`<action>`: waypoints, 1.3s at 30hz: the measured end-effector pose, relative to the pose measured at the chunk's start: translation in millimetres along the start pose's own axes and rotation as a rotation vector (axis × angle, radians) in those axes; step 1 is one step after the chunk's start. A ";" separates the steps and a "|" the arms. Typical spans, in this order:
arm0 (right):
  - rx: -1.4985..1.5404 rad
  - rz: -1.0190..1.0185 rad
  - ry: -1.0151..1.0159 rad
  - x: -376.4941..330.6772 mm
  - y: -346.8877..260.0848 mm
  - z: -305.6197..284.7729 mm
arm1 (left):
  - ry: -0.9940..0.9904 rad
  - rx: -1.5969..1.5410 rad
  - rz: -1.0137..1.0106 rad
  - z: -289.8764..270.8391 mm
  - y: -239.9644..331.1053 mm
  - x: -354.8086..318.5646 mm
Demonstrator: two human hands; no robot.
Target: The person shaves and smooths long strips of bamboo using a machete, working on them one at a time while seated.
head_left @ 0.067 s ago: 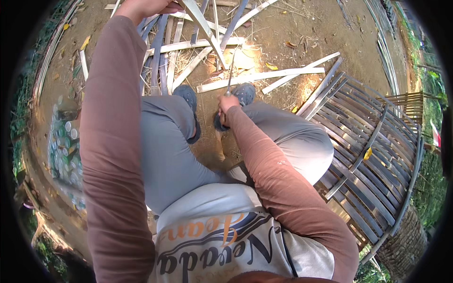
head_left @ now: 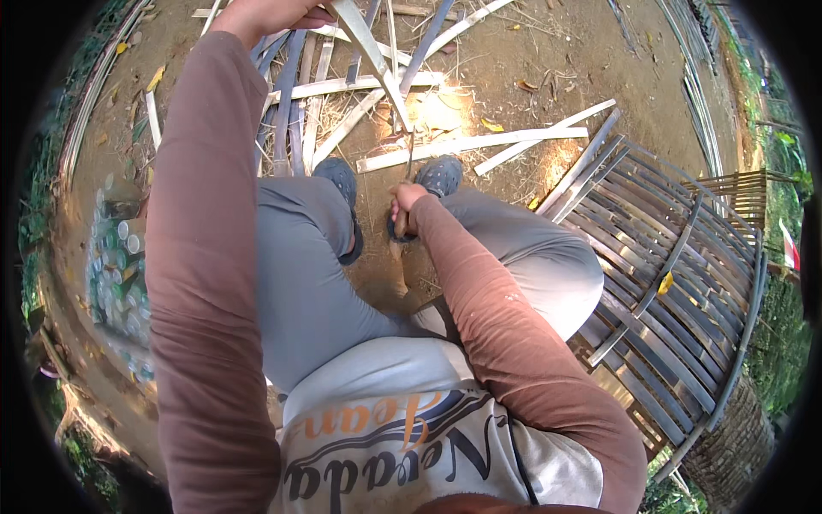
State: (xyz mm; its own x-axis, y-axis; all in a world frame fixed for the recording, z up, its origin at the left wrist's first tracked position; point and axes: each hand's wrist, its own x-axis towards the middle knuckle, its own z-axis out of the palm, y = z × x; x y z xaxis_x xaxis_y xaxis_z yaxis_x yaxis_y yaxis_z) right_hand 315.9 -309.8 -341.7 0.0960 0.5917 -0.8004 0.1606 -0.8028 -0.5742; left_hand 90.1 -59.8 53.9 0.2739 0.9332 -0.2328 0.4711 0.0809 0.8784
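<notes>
My left hand (head_left: 272, 14) is raised at the top edge, closed around the upper end of a bamboo strip (head_left: 373, 58). The strip slants down to the right, its lower end near the ground in front of my feet. Between my knees my right hand (head_left: 406, 202) grips a knife (head_left: 410, 156) by its handle. Its thin blade points away from me, and its tip is close to the lower end of the strip. Whether blade and strip touch, I cannot tell.
Several split bamboo strips (head_left: 300, 86) lie crossed on the dirt ahead, more (head_left: 514, 137) beyond my right shoe (head_left: 438, 174). A slatted bamboo bench (head_left: 659, 283) stands close on my right. To the left is a heap of plastic bottles and cups (head_left: 120, 274).
My right hand has shifted slightly left and toward me. The knife blade has swung left, nearer the strip's lower end. My left hand and the strip have barely moved.
</notes>
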 end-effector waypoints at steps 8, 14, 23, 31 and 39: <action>0.455 0.157 -0.029 -53.8 -56.7 11.1 | 0.021 0.006 0.062 -7.4 -5.0 -13.4; 0.907 0.061 -0.096 -61.0 -97.0 8.4 | 0.005 -0.032 0.003 -8.1 -22.5 -3.2; 0.212 -0.215 0.271 -35.9 -63.2 -13.5 | 0.016 0.026 0.066 -3.4 3.0 -17.1; 0.410 -0.054 0.002 -58.0 -111.0 -11.5 | -0.009 -0.004 0.045 -0.9 -9.5 -4.6; -0.194 -0.494 0.478 -7.5 -25.2 4.9 | -0.001 0.004 0.076 -3.0 4.8 -15.9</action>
State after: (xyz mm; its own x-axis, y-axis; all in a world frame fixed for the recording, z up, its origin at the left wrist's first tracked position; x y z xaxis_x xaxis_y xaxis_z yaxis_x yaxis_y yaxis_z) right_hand 306.3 -294.3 -322.1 0.3799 0.8859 -0.2661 0.4644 -0.4314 -0.7734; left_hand 85.4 -73.2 63.1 0.3099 0.9362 -0.1657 0.4523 0.0082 0.8919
